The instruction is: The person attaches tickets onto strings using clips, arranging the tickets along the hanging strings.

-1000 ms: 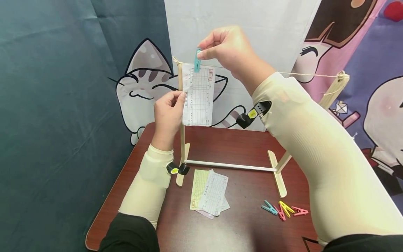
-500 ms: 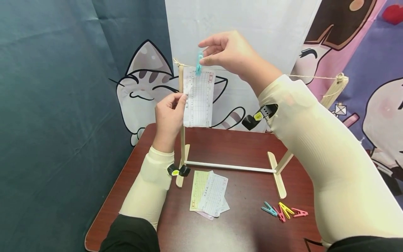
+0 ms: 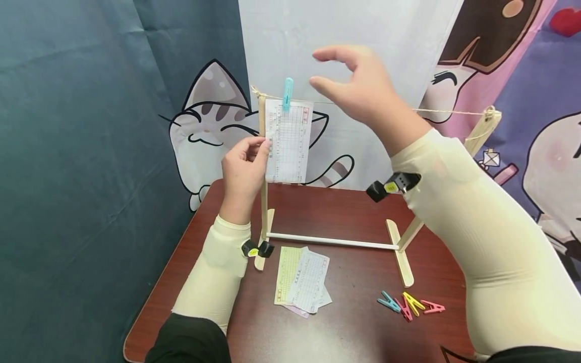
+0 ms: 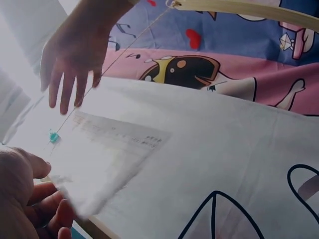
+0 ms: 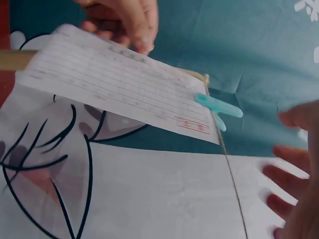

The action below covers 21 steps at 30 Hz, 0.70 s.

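Head view: my right hand (image 3: pixel 365 88) spread beside the peg (image 3: pixel 288 92); my left hand (image 3: pixel 243 164) pinches the paper (image 3: pixel 290 143), best released gently.

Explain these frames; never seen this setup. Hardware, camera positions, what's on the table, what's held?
No robot: just a person's left hand and right hand. The wide picture is from a head camera; the others are from the left-wrist camera and right-wrist camera, each watching its hand's work.

On the table, a wooden stand carries a string, where a turquoise clothespin clamps a printed form. The left grip pinches the form's edge; the right hand is open, holding nothing.

Overlapping loose forms and four loose clothespins lie in front.
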### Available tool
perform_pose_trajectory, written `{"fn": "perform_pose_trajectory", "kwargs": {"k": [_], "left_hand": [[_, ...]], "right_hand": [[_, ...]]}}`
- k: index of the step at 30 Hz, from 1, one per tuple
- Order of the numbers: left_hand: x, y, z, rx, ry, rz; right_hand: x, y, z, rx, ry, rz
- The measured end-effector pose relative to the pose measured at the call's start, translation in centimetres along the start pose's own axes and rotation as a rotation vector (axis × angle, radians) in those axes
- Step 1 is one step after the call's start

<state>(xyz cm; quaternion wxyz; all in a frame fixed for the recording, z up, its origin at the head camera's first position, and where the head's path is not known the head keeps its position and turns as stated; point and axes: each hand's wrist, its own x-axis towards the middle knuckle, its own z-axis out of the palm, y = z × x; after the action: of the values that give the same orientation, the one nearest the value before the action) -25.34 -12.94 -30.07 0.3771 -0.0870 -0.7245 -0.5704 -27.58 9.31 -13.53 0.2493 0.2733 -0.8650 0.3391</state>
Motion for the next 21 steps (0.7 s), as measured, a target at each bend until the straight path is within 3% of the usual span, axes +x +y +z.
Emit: {"fn": "perform_pose_trajectory", "kwargs": {"k": [5, 7, 9, 11, 14, 17, 21], "left_hand": [[-1.4, -0.8, -0.8, 0.016, 0.064, 0.067], [-2.6, -1.4, -1.1, 0.025, 0.088, 0.100], [-4.1, -2.1, -1.3, 0.036, 0.095, 0.120], [-6.0, -2.9, -1.3, 0.044, 0.073, 0.127], [-9.5, -4.2, -0.7, 0.094, -0.025, 0.103], [-13.4, -5.8, 0.3, 0.213, -0.198, 0.003], [-17.8, -8.6, 1.6, 0.445, -0.485, -0.143]], "right_hand": [[-4.9, 2.0, 1.0, -0.083, 0.345, -0.376], [-7.4, 3.1, 1.8, -0.040, 0.373, -0.493], [-10.4, 4.5, 2.5, -0.008, 0.330, -0.556], [-13.9, 6.1, 3.3, -0.008, 0.214, -0.533], [-19.5, 9.3, 4.9, -0.061, -0.012, -0.424], [-24.9, 12.6, 6.7, -0.146, -0.208, -0.262], [-31.1, 16.0, 8.3, -0.236, -0.359, 0.059]]}}
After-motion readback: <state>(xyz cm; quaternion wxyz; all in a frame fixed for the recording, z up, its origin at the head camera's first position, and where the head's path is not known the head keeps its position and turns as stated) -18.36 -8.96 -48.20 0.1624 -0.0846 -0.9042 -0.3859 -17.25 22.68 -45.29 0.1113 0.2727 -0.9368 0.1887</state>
